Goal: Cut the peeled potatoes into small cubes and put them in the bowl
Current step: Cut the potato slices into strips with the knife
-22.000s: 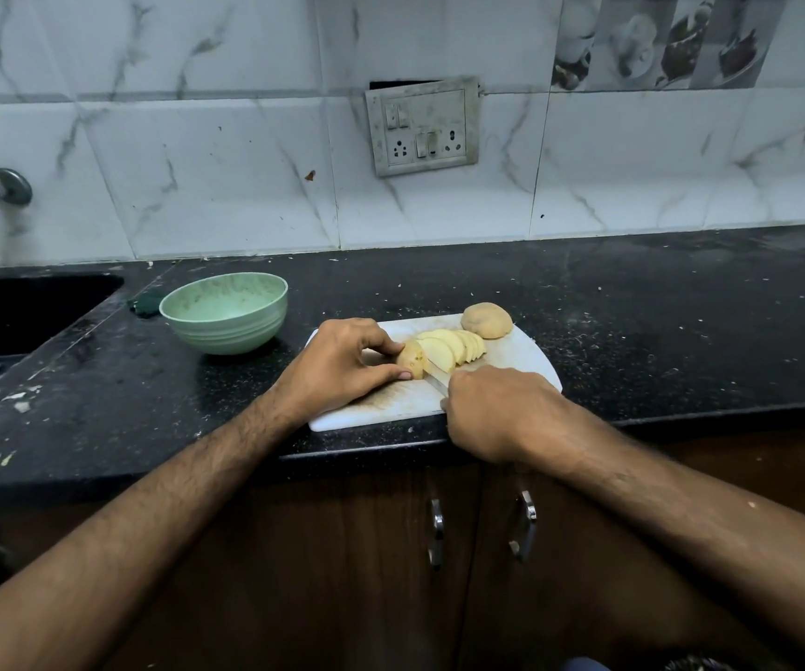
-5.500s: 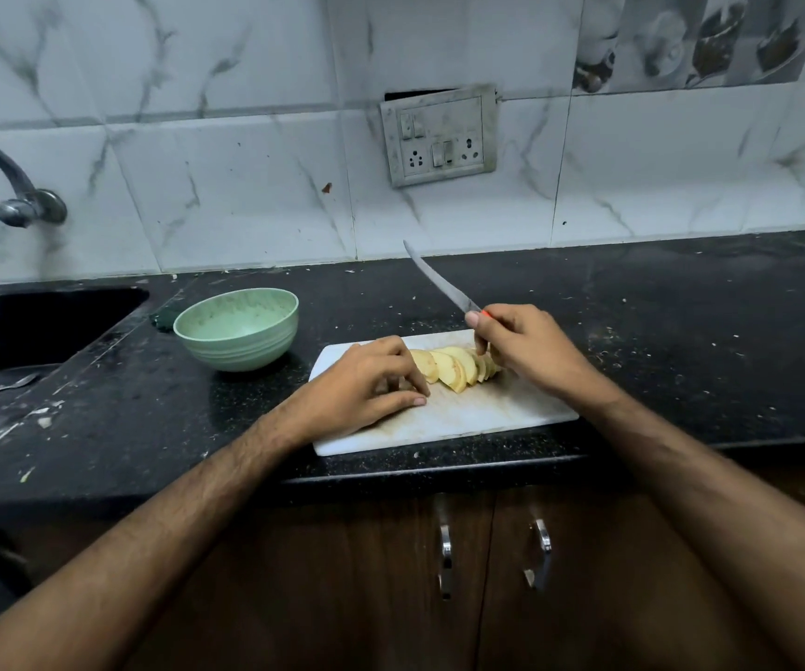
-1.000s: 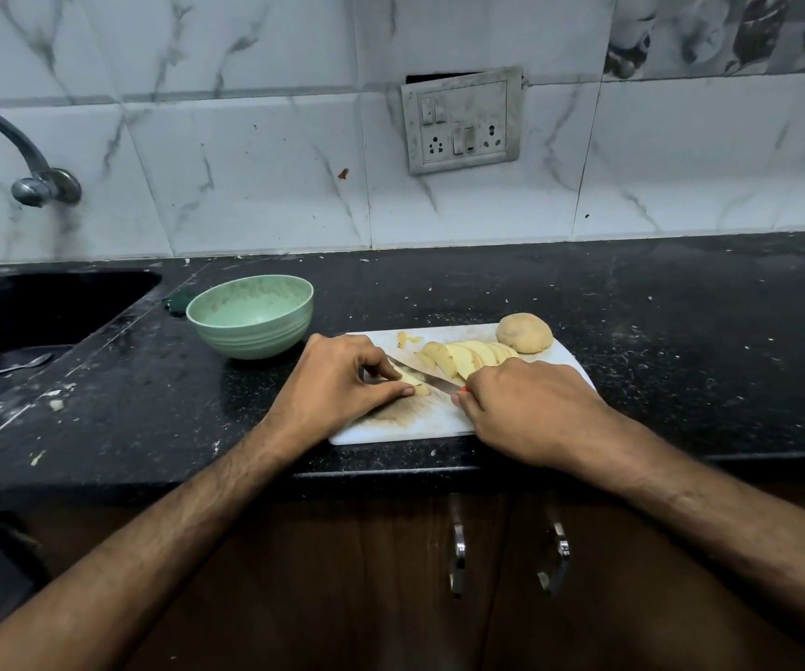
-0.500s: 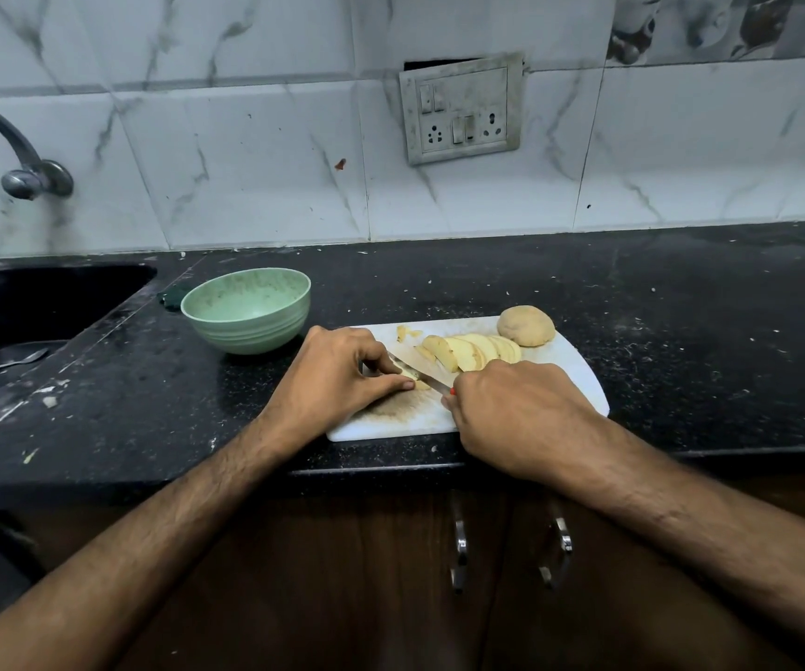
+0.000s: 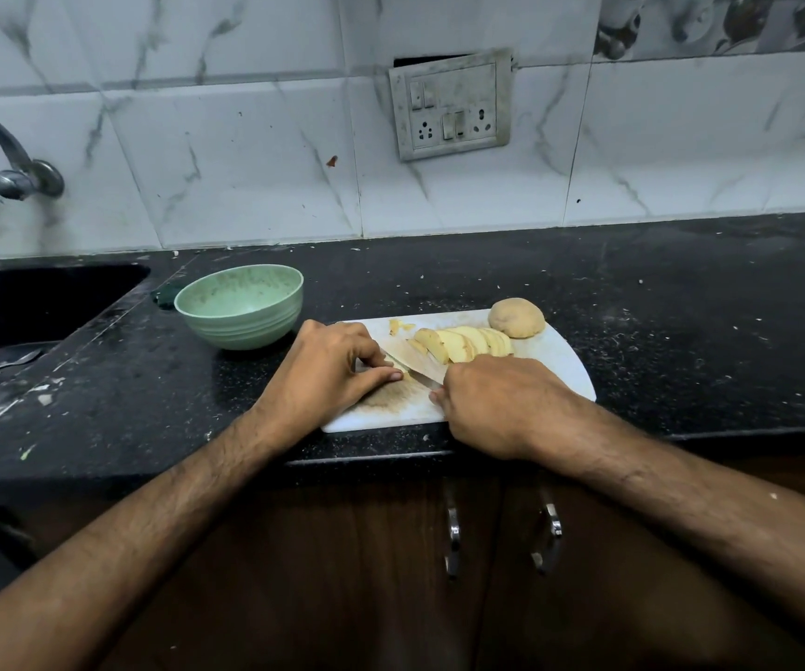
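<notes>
My left hand (image 5: 327, 365) pins a wet, slippery potato slice (image 5: 398, 364) flat by its edges while my right hand (image 5: 492, 399) grips the knife (image 5: 415, 358).

I see both bare forearms reaching forward and converging at the cutting board (image 5: 570, 375). My left hand (image 5: 327, 380) lies knuckles-up on the board's left part, fingers curled down, thumb stretched right, pinching a potato piece (image 5: 398, 364). My right hand (image 5: 497, 404) sits at the board's near edge, back upward, fist closed round the knife (image 5: 415, 358), whose blade angles toward the left hand's fingers.
</notes>
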Tool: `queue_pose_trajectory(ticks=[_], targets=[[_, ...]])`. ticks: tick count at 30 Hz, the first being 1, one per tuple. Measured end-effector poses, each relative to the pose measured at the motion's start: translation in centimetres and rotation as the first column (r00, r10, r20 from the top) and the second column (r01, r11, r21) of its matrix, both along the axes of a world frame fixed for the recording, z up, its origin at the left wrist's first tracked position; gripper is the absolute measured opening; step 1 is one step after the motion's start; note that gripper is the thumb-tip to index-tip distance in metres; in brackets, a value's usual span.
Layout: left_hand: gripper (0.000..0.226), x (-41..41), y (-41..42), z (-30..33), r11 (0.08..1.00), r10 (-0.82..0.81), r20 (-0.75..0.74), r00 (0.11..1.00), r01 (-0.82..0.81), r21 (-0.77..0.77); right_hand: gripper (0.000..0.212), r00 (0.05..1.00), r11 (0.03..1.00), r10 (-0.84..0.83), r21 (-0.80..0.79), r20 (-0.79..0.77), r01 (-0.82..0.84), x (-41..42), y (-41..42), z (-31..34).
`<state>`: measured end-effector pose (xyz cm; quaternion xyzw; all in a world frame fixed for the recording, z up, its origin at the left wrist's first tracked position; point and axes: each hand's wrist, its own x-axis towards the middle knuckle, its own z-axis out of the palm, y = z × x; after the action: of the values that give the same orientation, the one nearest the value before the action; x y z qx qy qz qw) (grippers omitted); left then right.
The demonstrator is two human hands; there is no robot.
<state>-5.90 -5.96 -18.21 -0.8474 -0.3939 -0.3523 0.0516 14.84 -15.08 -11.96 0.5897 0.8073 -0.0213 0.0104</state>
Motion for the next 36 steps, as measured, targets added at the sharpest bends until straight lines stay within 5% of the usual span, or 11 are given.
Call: queue_pose_trajectory(ticks=[10, 26, 36], targets=[[0.033, 0.0, -0.2, -0.2, 0.998, 0.037, -0.046, 0.998, -0.034, 0.054, 0.030, 0.995, 0.998, -0.046, 0.045, 0.090, 0.042, 2.5, -2.0, 0.7], [0.012, -0.2, -0.8, 0.4, 1.000, -0.020, 0.027, 0.999, 0.020, 0.023, 0.036, 0.997, 0.996, -0.076, 0.042, 0.025, 0.075, -0.2, -0.8, 0.3], [0.014, -0.1, -0.7, 0.4, 0.999, -0.052, 0.021, 0.998, 0.052, 0.002, 0.015, 0.997, 0.997, -0.072, -0.002, 0.034, 0.072, -1.7, -0.5, 0.4]])
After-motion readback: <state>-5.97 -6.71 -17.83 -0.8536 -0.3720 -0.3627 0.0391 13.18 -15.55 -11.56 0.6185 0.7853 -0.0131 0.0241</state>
